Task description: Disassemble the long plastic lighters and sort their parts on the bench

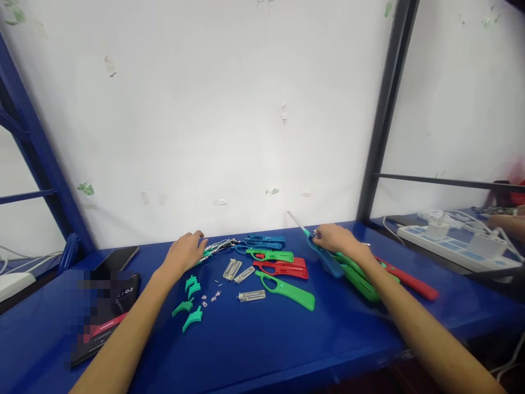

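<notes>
The right hand (337, 239) clamped a blue plastic lighter (324, 256), metal nozzle (296, 222) toward ten o'clock, handle (333, 266) toward four; the left hand's (184, 251) grip was unclear.

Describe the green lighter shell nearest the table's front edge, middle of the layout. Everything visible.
The green lighter shell is bright green, apparently plastic, with an open finger loop by its narrow end and a broad, rounded grip. It lies on the blue table, slanted, grip to the right and nearer the camera. Neither the left hand nor the right hand touches it. Fine surface detail is too small to tell.
</notes>
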Demonstrator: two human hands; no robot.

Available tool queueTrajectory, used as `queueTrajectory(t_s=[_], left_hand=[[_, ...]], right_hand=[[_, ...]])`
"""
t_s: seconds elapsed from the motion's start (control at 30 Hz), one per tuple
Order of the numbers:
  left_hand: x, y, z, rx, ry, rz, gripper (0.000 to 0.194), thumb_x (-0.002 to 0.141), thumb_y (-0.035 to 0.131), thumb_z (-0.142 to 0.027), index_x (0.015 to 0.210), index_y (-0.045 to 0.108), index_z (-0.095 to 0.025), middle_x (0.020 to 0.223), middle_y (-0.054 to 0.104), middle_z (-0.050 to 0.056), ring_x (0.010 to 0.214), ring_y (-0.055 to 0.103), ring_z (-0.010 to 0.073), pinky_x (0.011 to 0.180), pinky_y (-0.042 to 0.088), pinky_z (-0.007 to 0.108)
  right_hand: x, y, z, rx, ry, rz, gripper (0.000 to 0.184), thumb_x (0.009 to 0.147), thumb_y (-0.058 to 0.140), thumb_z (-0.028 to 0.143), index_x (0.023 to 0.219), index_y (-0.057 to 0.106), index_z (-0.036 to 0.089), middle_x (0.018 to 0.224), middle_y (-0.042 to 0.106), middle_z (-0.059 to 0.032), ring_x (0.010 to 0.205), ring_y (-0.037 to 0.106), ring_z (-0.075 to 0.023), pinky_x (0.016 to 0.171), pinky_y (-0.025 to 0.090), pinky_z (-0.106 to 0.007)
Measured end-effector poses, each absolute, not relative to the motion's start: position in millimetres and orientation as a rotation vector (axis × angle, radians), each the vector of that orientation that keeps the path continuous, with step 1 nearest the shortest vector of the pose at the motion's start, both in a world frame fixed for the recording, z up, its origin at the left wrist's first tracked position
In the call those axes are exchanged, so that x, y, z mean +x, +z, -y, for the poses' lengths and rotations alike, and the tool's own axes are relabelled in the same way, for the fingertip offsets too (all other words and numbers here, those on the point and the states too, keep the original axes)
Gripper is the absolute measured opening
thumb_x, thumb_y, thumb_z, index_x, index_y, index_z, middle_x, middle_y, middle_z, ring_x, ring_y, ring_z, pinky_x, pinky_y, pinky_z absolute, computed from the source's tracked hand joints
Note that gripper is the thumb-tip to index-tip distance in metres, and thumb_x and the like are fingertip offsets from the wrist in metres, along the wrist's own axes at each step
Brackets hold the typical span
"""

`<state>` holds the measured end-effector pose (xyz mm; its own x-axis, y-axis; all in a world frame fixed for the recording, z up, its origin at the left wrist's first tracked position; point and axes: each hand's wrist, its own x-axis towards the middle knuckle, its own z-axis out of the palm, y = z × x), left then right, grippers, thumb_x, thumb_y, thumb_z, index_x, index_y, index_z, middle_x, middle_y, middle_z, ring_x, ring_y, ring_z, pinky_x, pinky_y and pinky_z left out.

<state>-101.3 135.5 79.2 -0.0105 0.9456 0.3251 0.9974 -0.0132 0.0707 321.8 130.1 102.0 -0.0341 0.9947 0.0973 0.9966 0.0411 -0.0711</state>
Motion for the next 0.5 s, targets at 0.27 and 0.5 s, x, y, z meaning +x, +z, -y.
queueTrajectory(t_s=[0.27,0.5], left_hand=[[-58.5,125.5,-67.3,-1.937,-0.95,1.585,0.029,0.107,0.056,-0.028,0.134,0.06,-0.019,0.127,0.065,0.009,0.123,0.062,0.0264,0.105,0.055,0.05],[-27.8,71.0,67.3,-2.252,-0.893,1.066,0.03,0.1,0.052,-0.019,0.127,0.064,-0.028,0.12,0.069,0.006,0.114,0.065,0.0219,0.094,0.058,0.033]], right_hand=[[277.0,128.0,-48.1,-1.362,0.181,2.524,0.016,0.104,0.065,0.034,0.093,0.075,0.028,0.082,0.076,0.0043,0.074,0.069,-0.0171,0.068,0.045,-0.026],[204.1,86.1,2.1,-0.915,0.078,2.781,0.009,0.093,0.082,0.03,0.096,0.075,0.026,0.076,0.074,0.0028,0.071,0.069,-0.0206,0.059,0.033,-0.03]])
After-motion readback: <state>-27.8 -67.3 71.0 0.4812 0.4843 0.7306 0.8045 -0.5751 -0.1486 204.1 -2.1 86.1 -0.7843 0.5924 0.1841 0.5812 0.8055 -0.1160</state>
